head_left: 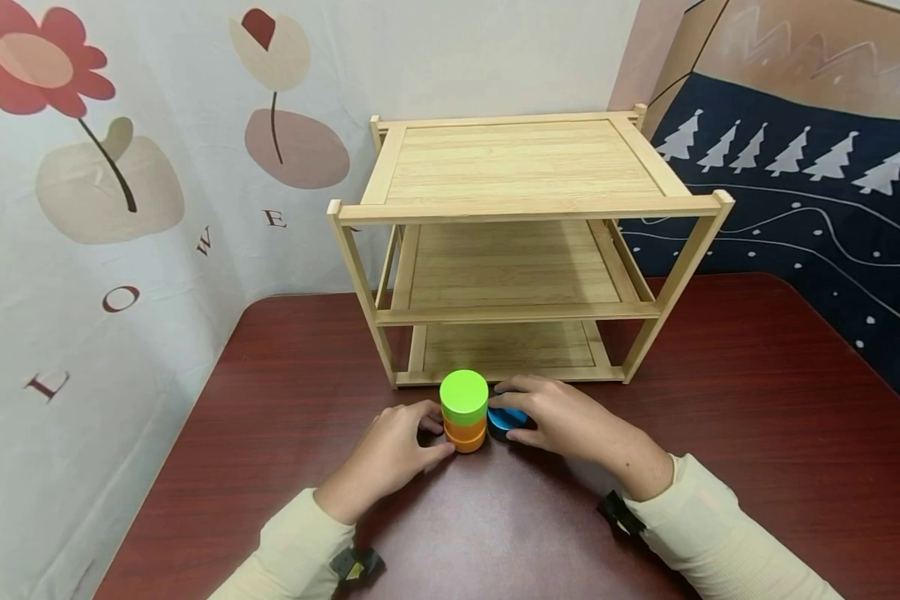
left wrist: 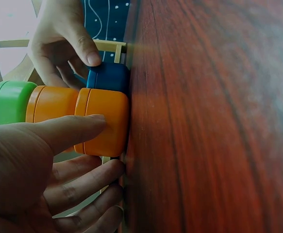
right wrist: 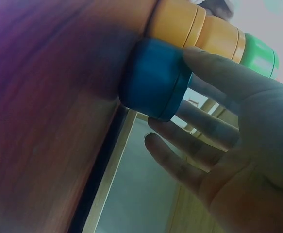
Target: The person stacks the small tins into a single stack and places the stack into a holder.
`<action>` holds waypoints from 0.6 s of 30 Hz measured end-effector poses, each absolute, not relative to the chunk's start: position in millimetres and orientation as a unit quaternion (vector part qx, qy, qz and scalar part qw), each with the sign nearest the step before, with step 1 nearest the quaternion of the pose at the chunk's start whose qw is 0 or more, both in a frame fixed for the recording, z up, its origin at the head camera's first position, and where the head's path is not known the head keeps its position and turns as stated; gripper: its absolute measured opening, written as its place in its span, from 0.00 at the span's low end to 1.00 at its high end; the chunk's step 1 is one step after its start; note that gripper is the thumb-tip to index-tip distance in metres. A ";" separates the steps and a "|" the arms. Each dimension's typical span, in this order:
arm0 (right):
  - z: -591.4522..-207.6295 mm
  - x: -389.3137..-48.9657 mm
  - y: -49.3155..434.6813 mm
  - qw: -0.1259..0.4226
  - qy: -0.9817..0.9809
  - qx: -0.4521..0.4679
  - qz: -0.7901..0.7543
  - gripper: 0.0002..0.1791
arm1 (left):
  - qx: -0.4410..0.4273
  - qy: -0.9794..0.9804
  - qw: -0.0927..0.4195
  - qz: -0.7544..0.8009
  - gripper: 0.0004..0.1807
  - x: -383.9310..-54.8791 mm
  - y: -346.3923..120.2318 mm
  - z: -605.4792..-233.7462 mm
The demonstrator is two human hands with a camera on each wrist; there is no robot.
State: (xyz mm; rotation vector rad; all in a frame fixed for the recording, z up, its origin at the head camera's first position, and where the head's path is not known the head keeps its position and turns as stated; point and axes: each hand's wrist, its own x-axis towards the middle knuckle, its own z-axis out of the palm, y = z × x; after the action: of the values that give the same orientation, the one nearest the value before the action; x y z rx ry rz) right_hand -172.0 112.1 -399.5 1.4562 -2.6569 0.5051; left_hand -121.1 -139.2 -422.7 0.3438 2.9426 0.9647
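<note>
A stack of round lidded containers stands on the table: a lower orange container (left wrist: 105,133), another orange one (left wrist: 54,104) on it, and a green one (head_left: 464,396) on top. My left hand (head_left: 393,450) holds the lower orange container from its left side, the thumb lying along its wall. Close against the stack's right side sits a blue container (right wrist: 153,80). My right hand (head_left: 570,417) grips it, thumb at the lid's rim and fingers round the far side. The palm partly hides the blue container in the head view.
Just behind the containers stands a three-tier wooden shelf (head_left: 525,208). The reddish-brown table (head_left: 780,433) extends to both sides. A white flower-print cloth (head_left: 180,250) hangs at the left, and a dark blue tree-print one (head_left: 795,233) at the right.
</note>
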 end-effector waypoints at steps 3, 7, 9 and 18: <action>-399.7 -171.9 112.1 0.035 -0.864 0.474 0.166 0.20 | 0.109 0.944 0.013 0.310 0.18 -121.1 -139.2 -422.6; -399.8 -172.0 112.2 0.037 -0.863 0.476 0.166 0.20 | 0.110 0.944 0.013 0.310 0.18 -121.1 -139.1 -422.5; -399.6 -171.9 112.2 0.037 -0.863 0.476 0.166 0.20 | 0.110 0.944 0.013 0.311 0.18 -121.1 -139.1 -422.3; -400.2 -171.4 112.8 0.020 -0.870 0.466 0.158 0.19 | 0.109 0.944 0.016 0.311 0.17 -121.1 -139.0 -422.2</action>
State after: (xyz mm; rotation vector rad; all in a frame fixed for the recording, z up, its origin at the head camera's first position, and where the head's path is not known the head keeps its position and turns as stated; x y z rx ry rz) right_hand -171.4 112.8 -400.2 1.4460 -2.6993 0.4898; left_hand -121.1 -139.0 -422.2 0.3388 2.9353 0.9668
